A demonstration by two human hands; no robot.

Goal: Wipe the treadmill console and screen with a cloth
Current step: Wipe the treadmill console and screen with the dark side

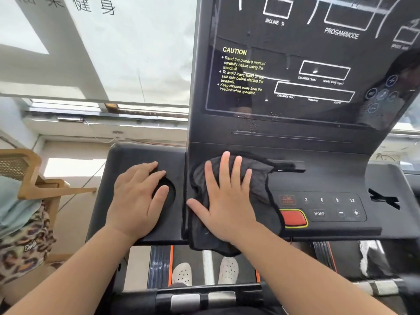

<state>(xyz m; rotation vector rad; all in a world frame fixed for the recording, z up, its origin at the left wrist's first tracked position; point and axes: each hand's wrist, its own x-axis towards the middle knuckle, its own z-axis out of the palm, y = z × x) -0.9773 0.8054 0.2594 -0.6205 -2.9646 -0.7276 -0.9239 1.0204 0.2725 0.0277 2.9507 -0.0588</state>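
Note:
The black treadmill console (322, 178) fills the middle of the head view, with its glossy dark screen (295, 71) rising above it. A dark grey cloth (259, 178) lies crumpled on the console's left part, its lower edge hanging over the front. My right hand (227, 198) presses flat on the cloth with fingers spread and straight. My left hand (138, 196) rests flat on the left side tray (127, 155), fingers reaching over the round cup holder (169, 196). Small droplets dot the lower edge of the screen.
Right of the cloth sit a red stop button (294, 218) and a keypad (329, 206) with speed numbers, MODE, minus and plus. A wooden chair (29, 178) with patterned fabric stands at the left. A handlebar (204, 298) crosses below, with white shoes (181, 272) on the belt.

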